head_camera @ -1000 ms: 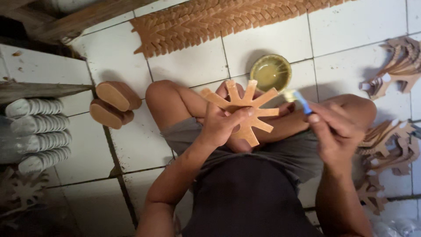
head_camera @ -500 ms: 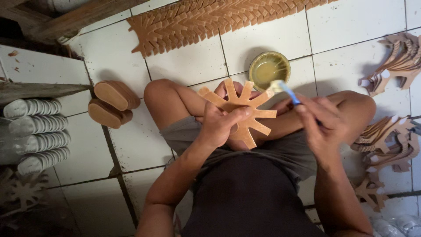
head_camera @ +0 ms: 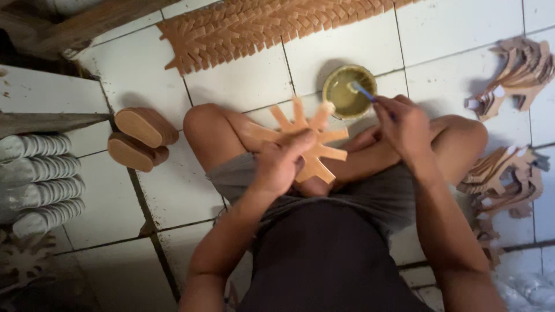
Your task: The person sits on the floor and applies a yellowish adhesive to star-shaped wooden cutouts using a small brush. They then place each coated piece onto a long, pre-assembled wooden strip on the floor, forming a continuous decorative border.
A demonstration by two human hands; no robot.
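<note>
Over tiled floor (head_camera: 144, 196), left grip (head_camera: 280, 164) holds star-shaped cutout (head_camera: 315, 144).

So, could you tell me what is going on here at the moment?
A person sits cross-legged on a white tiled floor. The left hand holds a star-shaped tan cut-out above the lap, while the right hand dips a blue-handled brush into a small round bowl of yellowish paste. A long row of similar tan pieces lies ahead, stacks of brownish cut-outs lie to the right, and two tan wedge soles lie to the left.
</note>
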